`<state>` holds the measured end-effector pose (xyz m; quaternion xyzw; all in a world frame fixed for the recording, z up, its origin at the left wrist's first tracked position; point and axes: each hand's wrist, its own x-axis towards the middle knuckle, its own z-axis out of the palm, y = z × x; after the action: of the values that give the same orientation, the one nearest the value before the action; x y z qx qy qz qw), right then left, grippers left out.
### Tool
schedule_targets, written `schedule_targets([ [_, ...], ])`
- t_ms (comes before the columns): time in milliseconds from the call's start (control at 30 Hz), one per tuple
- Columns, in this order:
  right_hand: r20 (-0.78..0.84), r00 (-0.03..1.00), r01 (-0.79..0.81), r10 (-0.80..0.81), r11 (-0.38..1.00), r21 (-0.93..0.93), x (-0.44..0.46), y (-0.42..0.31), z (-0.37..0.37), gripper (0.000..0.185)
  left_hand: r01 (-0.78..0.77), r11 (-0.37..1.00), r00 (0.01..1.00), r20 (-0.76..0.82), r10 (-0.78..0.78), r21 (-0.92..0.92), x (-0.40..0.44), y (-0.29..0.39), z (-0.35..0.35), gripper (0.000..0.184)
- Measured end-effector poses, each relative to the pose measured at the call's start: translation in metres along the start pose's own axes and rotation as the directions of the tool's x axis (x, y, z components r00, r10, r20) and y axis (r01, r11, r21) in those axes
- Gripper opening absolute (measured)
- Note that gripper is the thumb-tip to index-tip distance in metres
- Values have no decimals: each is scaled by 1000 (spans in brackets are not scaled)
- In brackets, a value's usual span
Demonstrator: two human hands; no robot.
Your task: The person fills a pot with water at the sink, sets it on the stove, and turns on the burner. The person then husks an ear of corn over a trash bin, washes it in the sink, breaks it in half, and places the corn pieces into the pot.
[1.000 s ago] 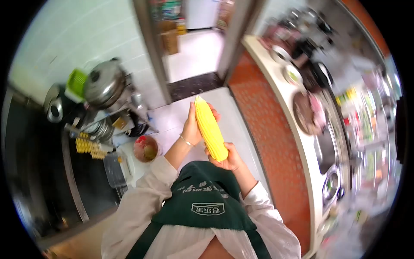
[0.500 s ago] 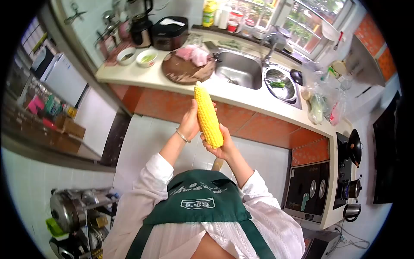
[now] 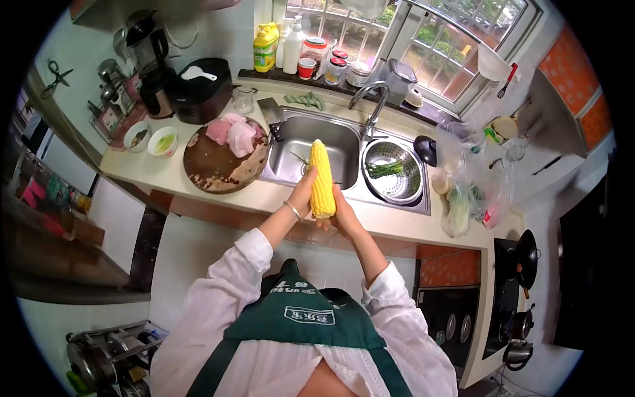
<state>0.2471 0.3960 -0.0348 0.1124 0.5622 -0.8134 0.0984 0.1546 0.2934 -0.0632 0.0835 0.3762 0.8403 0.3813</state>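
Both my hands hold one yellow ear of corn [image 3: 321,180], husked and nearly upright, just in front of the sink. My left hand [image 3: 303,192], with a bangle at its wrist, is closed round the cob's left side. Around the lower right end, my right hand [image 3: 342,213] is closed as well; some of its fingers are hidden behind the cob. Behind the corn lies the steel sink [image 3: 288,135]. A colander [image 3: 408,184] with cut green vegetables sits in the smaller basin to the right.
Left of the sink, raw meat [image 3: 233,134] lies on a round wooden board [image 3: 205,173]. A faucet [image 3: 374,109] rises behind the sink. Plastic bags of vegetables [image 3: 458,210] stand right of the colander. A wok [image 3: 527,255] is on the stove at far right.
I have come closer to the counter, and the corn has moved from above the floor to the sink's front edge. Both hands still hold it, now more upright.
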Motion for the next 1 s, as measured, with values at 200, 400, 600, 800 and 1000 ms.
schedule_targets([
  [200,-284,958,-46,-49,947,-319,91,-26,-128,42,130,940,991,48,-121,-316,101,6,-36,67],
  [400,-382,673,-304,-633,233,-924,162,-78,-220,40,342,862,939,114,-324,-375,180,21,-53,70],
  [600,-569,752,-637,-334,-142,-758,205,-85,-269,64,428,867,901,47,-431,-254,249,15,-69,74],
  [800,-630,728,-676,-268,-127,-726,234,-87,-279,40,437,858,886,-34,-462,-270,278,7,-74,73],
  [1000,-422,874,-359,-239,266,-895,233,-77,-243,47,234,914,956,-94,-279,-332,309,-16,-69,72],
])
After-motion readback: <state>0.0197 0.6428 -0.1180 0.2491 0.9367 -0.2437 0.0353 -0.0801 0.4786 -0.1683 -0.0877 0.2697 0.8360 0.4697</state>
